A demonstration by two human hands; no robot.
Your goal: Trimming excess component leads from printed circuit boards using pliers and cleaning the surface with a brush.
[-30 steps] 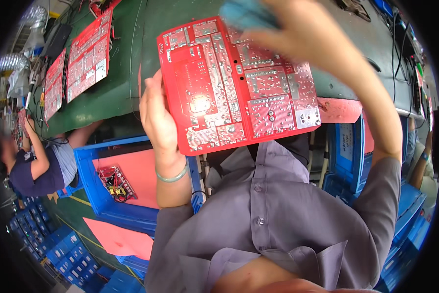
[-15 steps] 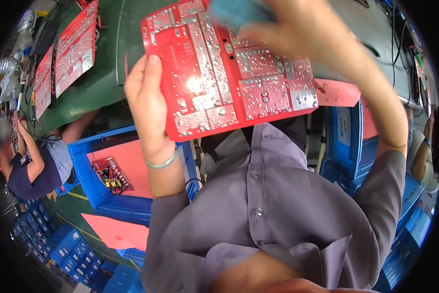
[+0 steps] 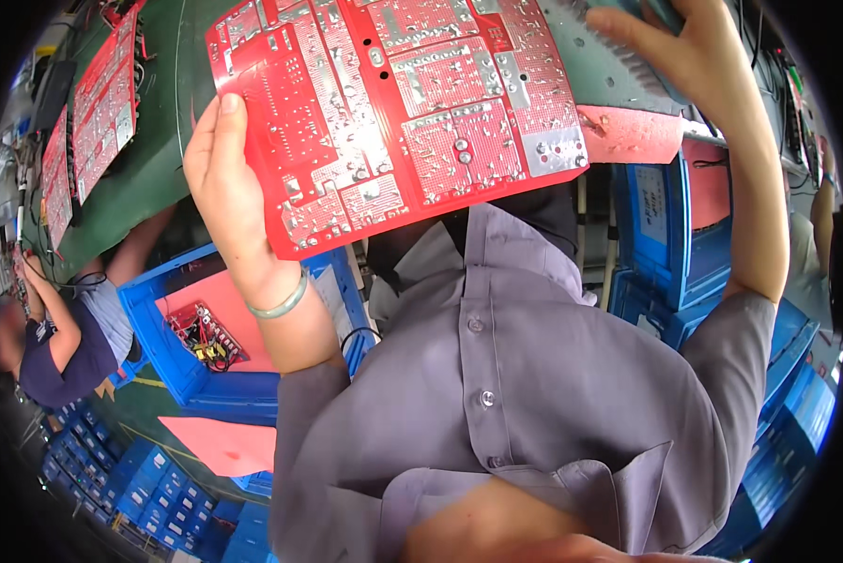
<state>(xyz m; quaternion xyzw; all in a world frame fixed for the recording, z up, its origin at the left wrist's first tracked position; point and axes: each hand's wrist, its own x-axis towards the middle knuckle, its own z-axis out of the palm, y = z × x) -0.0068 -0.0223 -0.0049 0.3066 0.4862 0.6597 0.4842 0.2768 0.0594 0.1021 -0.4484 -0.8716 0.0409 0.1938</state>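
Note:
My left hand point(image 3: 222, 174) is closed on the left edge of a large red circuit board point(image 3: 384, 80), its thumb lying on the board's face. The board is tilted, with silvery solder tracks and joints turned up. To the right of the board my right hand point(image 3: 698, 52) grips a teal brush point(image 3: 664, 17), whose bristles stick out toward the lower left. Brush and board are apart, and the hand partly hides the brush's body.
More red circuit boards point(image 3: 110, 103) stand on the green bench point(image 3: 163, 80) at the left. A blue crate point(image 3: 182, 389) below holds a pink sheet and a wired board point(image 3: 206, 336). Pink foam point(image 3: 633, 136) lies at the bench edge. Another person point(image 3: 69, 338) works at far left.
My right hand and the brush have moved right, off the board's face. The board in my left hand has shifted left and slightly up in view.

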